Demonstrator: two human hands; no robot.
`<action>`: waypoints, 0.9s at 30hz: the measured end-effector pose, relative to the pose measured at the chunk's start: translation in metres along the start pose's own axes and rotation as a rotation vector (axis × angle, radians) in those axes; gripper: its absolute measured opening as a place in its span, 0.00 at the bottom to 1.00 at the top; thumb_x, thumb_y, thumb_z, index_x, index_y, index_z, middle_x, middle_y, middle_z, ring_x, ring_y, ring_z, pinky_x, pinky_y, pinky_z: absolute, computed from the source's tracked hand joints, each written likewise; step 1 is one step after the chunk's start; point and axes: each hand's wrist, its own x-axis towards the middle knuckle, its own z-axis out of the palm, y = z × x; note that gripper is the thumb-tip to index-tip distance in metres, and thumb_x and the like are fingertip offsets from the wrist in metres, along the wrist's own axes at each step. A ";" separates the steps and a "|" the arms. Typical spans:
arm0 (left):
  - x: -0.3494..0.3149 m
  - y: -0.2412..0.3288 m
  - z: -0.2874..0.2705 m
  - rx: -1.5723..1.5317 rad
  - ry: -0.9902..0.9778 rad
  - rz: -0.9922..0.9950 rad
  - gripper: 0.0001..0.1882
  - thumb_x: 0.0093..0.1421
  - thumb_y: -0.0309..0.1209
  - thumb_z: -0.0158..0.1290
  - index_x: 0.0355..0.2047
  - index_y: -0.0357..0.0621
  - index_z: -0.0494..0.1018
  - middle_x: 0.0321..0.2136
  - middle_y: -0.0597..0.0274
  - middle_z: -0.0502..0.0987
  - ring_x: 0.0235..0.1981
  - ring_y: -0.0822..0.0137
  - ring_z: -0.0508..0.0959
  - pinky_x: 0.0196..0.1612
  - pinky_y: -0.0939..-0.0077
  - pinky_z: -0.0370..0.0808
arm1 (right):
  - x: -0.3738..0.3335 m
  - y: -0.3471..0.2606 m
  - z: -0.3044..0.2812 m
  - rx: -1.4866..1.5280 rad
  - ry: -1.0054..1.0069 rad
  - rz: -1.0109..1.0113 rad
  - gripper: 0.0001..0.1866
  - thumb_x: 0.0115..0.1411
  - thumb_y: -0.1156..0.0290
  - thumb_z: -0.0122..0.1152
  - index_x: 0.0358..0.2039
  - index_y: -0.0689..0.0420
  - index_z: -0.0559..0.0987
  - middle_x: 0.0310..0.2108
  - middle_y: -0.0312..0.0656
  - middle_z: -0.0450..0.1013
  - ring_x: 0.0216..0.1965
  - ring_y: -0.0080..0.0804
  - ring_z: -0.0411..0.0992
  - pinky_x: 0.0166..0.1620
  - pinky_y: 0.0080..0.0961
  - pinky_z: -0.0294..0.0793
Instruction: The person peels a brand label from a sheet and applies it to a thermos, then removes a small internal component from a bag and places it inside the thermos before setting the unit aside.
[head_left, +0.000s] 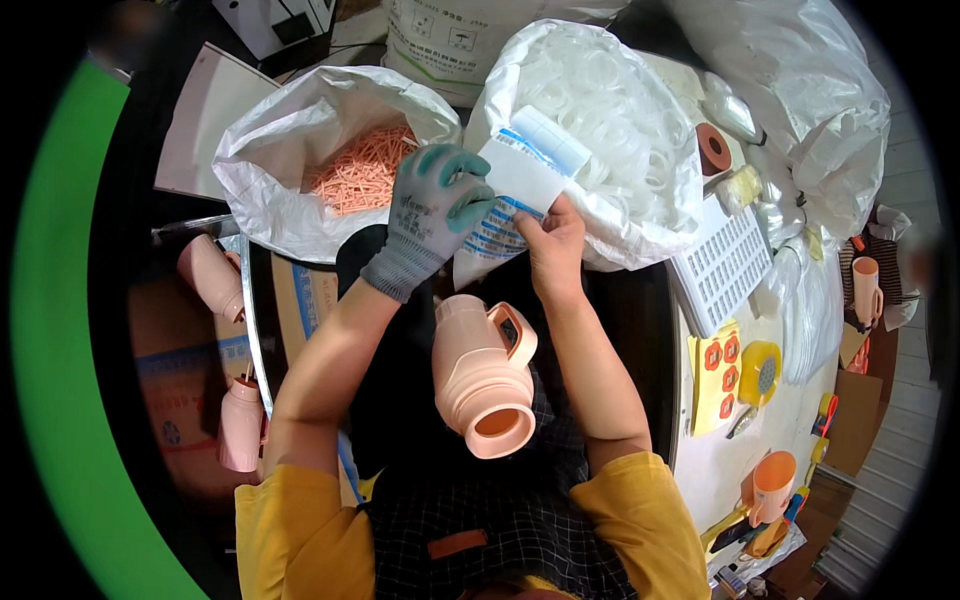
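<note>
My bare right hand (pixel 556 244) grips a white sheet with rows of blue printed labels (pixel 522 178); the sheet's far end is curled over. My left hand (pixel 436 208), in a grey glove with green-coated fingers, is at the sheet's left edge. Its thumb and forefinger are pinched together; whatever is between them is too small to make out. Below both hands, a pink thermos jug body (pixel 468 375) rests on my lap, tilted with its round opening toward me and its handle to the right. Neither hand touches it.
Ahead are a white sack of pink strips (pixel 365 172) and one of clear plastic rings (pixel 620 110). Pink jug bodies (pixel 240 425) stand at left. On the right-hand table lie a slotted white panel (pixel 722 262), yellow sticker sheet (pixel 713 380), tape roll (pixel 761 372) and pink jug (pixel 772 485).
</note>
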 end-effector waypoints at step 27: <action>-0.119 0.087 -0.135 -0.959 -0.023 -0.880 0.09 0.59 0.22 0.68 0.39 0.33 0.81 0.31 0.59 0.85 0.29 0.71 0.84 0.34 0.78 0.80 | -0.240 -0.054 -0.018 -1.075 -0.359 -0.340 0.61 0.40 0.73 0.86 0.74 0.42 0.61 0.74 0.64 0.47 0.71 0.66 0.57 0.64 0.53 0.71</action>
